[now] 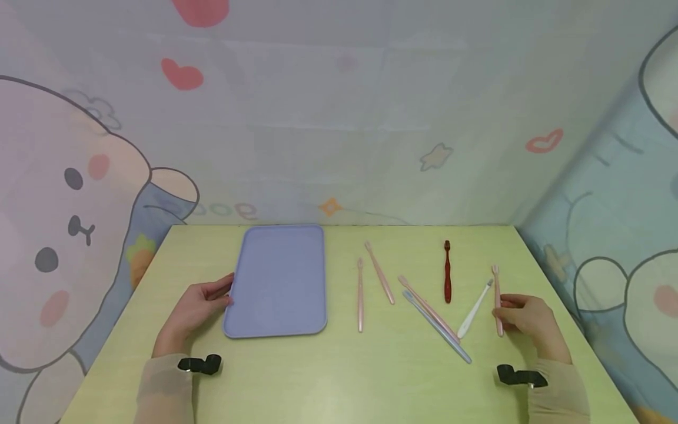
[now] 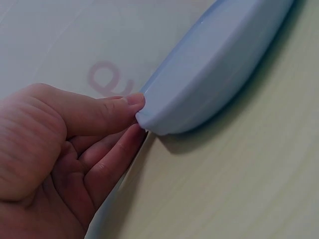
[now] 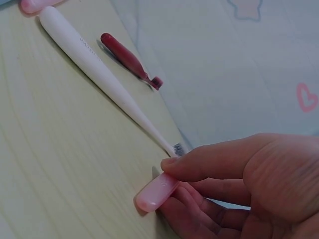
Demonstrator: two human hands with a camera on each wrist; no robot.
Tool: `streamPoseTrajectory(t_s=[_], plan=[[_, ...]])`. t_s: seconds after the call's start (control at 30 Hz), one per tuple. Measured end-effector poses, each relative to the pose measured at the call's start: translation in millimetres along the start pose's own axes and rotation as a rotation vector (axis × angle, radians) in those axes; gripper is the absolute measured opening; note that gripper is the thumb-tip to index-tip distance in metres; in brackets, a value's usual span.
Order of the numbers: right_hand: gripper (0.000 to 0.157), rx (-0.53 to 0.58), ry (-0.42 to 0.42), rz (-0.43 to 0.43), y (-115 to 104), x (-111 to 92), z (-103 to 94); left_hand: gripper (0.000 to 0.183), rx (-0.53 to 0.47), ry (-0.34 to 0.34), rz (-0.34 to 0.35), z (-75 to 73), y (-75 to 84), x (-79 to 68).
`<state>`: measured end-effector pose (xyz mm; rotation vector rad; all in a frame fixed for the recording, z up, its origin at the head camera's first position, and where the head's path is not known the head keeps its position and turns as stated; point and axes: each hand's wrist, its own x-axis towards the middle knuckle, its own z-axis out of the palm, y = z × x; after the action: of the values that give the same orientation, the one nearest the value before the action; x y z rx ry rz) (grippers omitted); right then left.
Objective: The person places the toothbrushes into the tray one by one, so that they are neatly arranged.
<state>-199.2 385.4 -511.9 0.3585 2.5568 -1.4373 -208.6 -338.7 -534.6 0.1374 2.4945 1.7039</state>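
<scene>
My left hand (image 1: pixel 197 307) pinches the left rim of a lavender tray (image 1: pixel 279 281) between thumb and fingers; the left wrist view shows the thumb on top of the tray edge (image 2: pixel 199 84). On the right, my right hand (image 1: pixel 529 318) pinches a pink toothbrush (image 1: pixel 497 294) by its handle, whose end (image 3: pixel 155 193) sticks out past the thumb in the right wrist view. Just left of that hand lies a white toothbrush (image 1: pixel 475 310) with dark bristles. A dark red toothbrush (image 1: pixel 447 274) lies farther back.
Between tray and right hand, two pink toothbrushes (image 1: pixel 361 297) (image 1: pixel 380 274) lie apart. Another pink toothbrush (image 1: pixel 426 303) lies close alongside a blue-grey toothbrush (image 1: pixel 439 328). The pale green table (image 1: pixel 339 383) meets a printed cloth backdrop (image 1: pixel 339 118) at its far edge.
</scene>
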Motion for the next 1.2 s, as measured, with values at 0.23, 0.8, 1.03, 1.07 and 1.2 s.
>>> streamPoseTrajectory(t_s=[0.23, 0.8, 1.03, 1.07, 1.2], plan=[[0.064, 0.006, -0.004, -0.004, -2, -4, -1.0, 0.060, -0.015, -0.002, -0.003, -0.2, -1.4, 1.9], [0.065, 0.085, -0.041, -0.002, 8, -1, -4.6, 0.060, 0.046, 0.008, -0.001, 0.6, 0.0, -0.7], [0.069, 0.136, -0.053, 0.007, 16, -1, -5.9, 0.060, 0.062, -0.008, 0.013, 2.5, -8.4, -5.2], [0.069, 0.146, -0.058, 0.009, 16, -2, -5.9, 0.060, 0.062, -0.006, 0.010, 2.3, -8.7, -5.3], [0.070, 0.174, -0.050, 0.011, 12, 1, -9.0, 0.060, 0.063, -0.003, 0.026, 0.8, -4.3, -0.1]])
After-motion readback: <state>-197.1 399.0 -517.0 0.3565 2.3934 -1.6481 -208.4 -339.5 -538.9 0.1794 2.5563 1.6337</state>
